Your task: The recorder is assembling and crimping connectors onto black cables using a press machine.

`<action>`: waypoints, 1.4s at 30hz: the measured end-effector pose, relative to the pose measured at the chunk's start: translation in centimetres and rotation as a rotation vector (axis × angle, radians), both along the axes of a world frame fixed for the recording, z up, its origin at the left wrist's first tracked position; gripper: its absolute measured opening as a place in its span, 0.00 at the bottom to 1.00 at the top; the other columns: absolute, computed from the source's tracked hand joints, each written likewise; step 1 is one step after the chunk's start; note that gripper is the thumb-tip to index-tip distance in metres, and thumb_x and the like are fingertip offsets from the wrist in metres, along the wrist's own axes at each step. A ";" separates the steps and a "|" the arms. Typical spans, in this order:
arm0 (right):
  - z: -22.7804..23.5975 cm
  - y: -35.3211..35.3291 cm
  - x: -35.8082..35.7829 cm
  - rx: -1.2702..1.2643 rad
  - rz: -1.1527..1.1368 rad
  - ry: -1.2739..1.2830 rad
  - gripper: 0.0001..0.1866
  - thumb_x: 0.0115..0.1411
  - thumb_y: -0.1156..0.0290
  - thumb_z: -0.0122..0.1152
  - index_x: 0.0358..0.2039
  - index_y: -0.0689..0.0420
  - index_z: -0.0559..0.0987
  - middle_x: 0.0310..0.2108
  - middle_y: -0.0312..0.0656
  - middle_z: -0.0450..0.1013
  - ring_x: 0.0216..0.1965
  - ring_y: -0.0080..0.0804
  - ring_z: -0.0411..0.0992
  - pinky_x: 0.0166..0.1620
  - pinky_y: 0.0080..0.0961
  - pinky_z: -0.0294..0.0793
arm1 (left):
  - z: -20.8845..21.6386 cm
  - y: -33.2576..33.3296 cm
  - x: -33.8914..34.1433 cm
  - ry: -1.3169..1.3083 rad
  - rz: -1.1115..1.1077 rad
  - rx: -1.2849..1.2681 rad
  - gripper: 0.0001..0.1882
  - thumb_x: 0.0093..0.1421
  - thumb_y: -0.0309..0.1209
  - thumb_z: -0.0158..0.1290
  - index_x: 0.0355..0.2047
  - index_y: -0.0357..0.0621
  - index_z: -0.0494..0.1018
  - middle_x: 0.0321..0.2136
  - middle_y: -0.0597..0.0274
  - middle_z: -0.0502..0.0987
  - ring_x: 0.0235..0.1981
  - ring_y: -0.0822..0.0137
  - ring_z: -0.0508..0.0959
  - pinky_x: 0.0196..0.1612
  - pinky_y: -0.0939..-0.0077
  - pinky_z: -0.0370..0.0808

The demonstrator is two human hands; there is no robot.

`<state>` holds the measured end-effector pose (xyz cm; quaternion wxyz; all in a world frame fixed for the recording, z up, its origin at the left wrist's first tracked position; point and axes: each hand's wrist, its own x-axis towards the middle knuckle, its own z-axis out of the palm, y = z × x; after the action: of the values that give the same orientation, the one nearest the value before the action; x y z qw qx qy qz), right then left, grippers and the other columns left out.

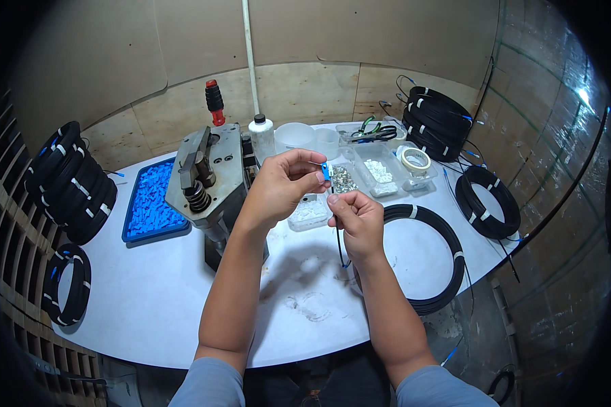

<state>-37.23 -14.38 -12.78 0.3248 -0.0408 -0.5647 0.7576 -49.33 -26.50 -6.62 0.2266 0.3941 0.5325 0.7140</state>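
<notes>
Above the middle of the table, my left hand [285, 183] pinches a small blue plastic connector piece [326, 171] between thumb and fingertips. Just below and to its right, my right hand [358, 224] is closed on a thin black cable [339, 237], whose upper end points up at the blue piece. Whether the cable end sits inside the piece or only beside it is too small to tell. A blue bit shows lower on the cable, near a large black cable coil [460, 271] lying flat right of my right forearm.
Left of my arms stands a metal press [207, 169], beside a blue tray [132, 239] of blue pieces. Clear boxes with metal terminals [344, 178] and white parts [379, 173] lie beyond my hands. Stacked coils [68, 183] [438, 122], a tape roll [415, 159] and a white bottle [261, 136] stand around.
</notes>
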 end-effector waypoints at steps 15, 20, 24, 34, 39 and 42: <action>0.0 0.0 -0.1 0.004 0.003 -0.001 0.09 0.64 0.70 0.68 0.31 0.62 0.81 0.24 0.33 0.78 0.23 0.15 0.73 0.28 0.12 0.72 | -0.1 0.0 -0.1 0.039 0.009 -0.004 0.14 0.62 0.22 0.61 0.48 0.33 0.76 0.39 0.57 0.82 0.39 0.69 0.83 0.45 0.72 0.82; 0.0 -0.1 -0.1 0.013 0.003 -0.002 0.08 0.64 0.70 0.68 0.32 0.62 0.81 0.24 0.33 0.78 0.23 0.15 0.73 0.28 0.13 0.72 | 0.0 -0.1 -0.1 0.041 0.002 -0.003 0.14 0.62 0.23 0.61 0.48 0.33 0.76 0.40 0.57 0.82 0.39 0.69 0.83 0.45 0.72 0.82; 0.0 0.0 -0.1 -0.003 -0.002 0.002 0.08 0.64 0.70 0.68 0.32 0.62 0.81 0.24 0.33 0.78 0.23 0.15 0.73 0.29 0.12 0.73 | 0.2 -0.1 0.2 0.039 0.015 0.003 0.13 0.62 0.22 0.61 0.47 0.34 0.76 0.40 0.56 0.81 0.39 0.68 0.83 0.44 0.72 0.83; -0.1 0.0 -0.1 -0.011 -0.007 0.021 0.09 0.64 0.70 0.68 0.33 0.62 0.80 0.25 0.34 0.78 0.24 0.16 0.74 0.29 0.13 0.73 | 0.3 0.0 0.4 0.028 0.032 -0.001 0.14 0.62 0.21 0.61 0.47 0.33 0.76 0.39 0.55 0.80 0.38 0.67 0.83 0.45 0.73 0.83; -0.1 0.0 -0.1 -0.016 -0.004 0.030 0.09 0.64 0.70 0.68 0.33 0.62 0.80 0.26 0.35 0.78 0.24 0.16 0.74 0.29 0.13 0.73 | 0.3 -0.1 0.3 0.024 0.019 -0.006 0.15 0.62 0.21 0.61 0.48 0.31 0.76 0.40 0.54 0.81 0.39 0.66 0.84 0.45 0.73 0.83; -0.1 0.1 0.0 -0.015 -0.004 0.022 0.09 0.64 0.70 0.68 0.33 0.62 0.80 0.25 0.35 0.78 0.24 0.16 0.74 0.29 0.12 0.72 | 0.3 0.0 0.3 0.010 0.016 -0.007 0.15 0.61 0.21 0.62 0.48 0.32 0.76 0.40 0.54 0.81 0.39 0.66 0.83 0.45 0.72 0.83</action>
<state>-37.28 -14.28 -12.92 0.3322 -0.0362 -0.5556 0.7614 -49.01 -26.48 -6.32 0.2196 0.3923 0.5394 0.7120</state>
